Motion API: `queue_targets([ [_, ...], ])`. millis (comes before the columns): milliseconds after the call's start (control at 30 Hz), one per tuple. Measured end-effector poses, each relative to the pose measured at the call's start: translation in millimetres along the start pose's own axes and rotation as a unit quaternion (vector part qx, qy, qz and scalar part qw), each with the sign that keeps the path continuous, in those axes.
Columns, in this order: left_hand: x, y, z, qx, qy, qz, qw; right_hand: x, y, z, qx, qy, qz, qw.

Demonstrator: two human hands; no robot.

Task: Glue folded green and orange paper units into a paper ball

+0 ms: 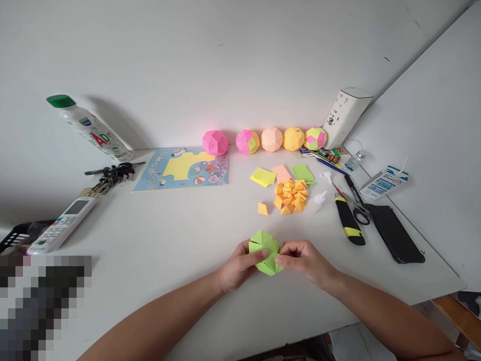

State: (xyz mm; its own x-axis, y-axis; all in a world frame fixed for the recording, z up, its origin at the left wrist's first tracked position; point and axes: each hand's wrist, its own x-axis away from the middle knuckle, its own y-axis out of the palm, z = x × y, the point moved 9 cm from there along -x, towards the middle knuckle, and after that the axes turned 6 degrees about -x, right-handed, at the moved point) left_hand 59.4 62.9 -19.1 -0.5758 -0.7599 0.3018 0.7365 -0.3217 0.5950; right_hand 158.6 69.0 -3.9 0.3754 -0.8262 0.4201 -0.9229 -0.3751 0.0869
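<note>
Forearms (169, 313) at 5 and 7 o'clock. Green paper shape (267, 242) at 6 is clamped by left hand (239, 264), 3 o'clock edge pinched tight by right hand (308, 262). 5 paper balls (271, 139) lined up at 12.

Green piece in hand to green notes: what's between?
Bare desk, then the orange pile, between the green piece and the green notes. Shows in the head view.
</note>
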Motion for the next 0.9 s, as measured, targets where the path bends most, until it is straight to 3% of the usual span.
queue_targets([
  [900,0.1,1.8,1.5,-0.006,-0.016,0.000,1.000,0.5,0.0,1.6,-0.032,0.013,0.012,0.999],
])
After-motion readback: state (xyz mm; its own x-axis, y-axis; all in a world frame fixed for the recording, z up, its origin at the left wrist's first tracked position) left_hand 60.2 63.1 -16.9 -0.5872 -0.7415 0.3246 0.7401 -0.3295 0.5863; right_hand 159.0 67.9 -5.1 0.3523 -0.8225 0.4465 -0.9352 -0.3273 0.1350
